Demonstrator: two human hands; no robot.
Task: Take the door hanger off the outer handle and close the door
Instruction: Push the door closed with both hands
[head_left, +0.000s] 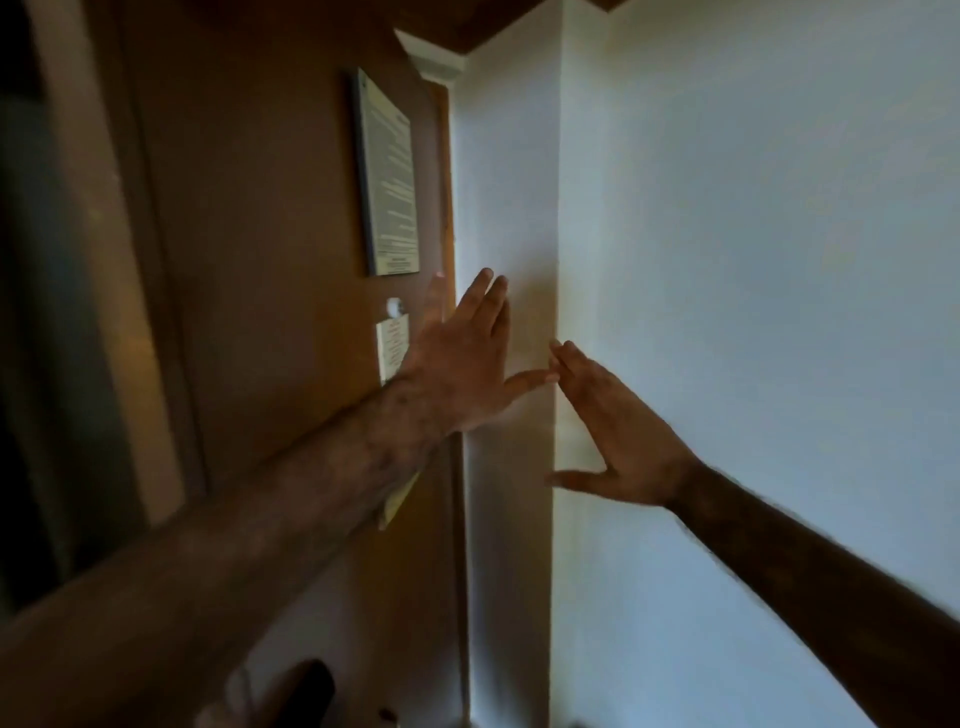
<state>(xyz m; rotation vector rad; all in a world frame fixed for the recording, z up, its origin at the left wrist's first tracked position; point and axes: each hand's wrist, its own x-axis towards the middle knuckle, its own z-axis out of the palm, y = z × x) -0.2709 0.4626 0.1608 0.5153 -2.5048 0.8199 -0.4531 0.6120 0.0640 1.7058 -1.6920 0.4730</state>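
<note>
A brown wooden door (270, 291) fills the left half of the view, its right edge against the white wall. A pale door hanger (393, 349) with red print hangs from a small round knob (394, 306) on the door; its lower end (397, 501) shows below my forearm. My left hand (460, 358) is raised in front of the door's edge, fingers spread, holding nothing. My right hand (618, 431) is held out flat near the wall corner, fingers apart and empty. No door handle is visible.
A framed notice (389, 182) is fixed on the door above the hanger. A white wall (753, 260) with a protruding corner runs along the right. A dark object (306, 686) sits low near the door's foot. At far left is a dim opening.
</note>
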